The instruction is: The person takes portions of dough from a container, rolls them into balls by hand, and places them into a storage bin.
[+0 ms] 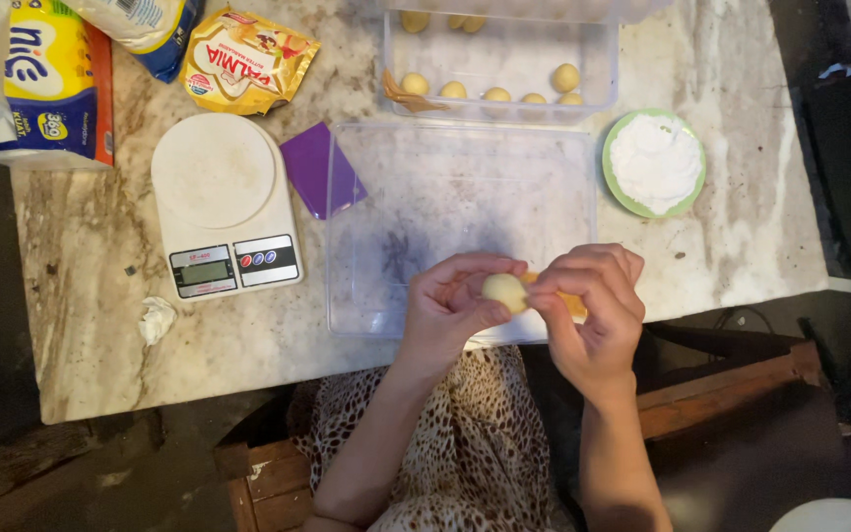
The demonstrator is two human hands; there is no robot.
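My left hand (448, 307) curls around a pale yellow dough ball (504, 292), held between thumb and fingers. My right hand (591, 303) pinches the ball's right side, with a darker orange-yellow piece (573, 304) tucked under its fingers. Both hands hover over the near edge of a clear, empty plastic tray (445, 197). Behind it stands a second clear container (504, 49) with several formed dough balls (491, 95) lined up inside.
A white kitchen scale (224, 207) sits left of the tray, a purple scraper (319, 169) beside it. A green bowl of white flour (654, 163) is at the right. Yellow packets (246, 59) and a box (56, 79) lie at the marble table's far left.
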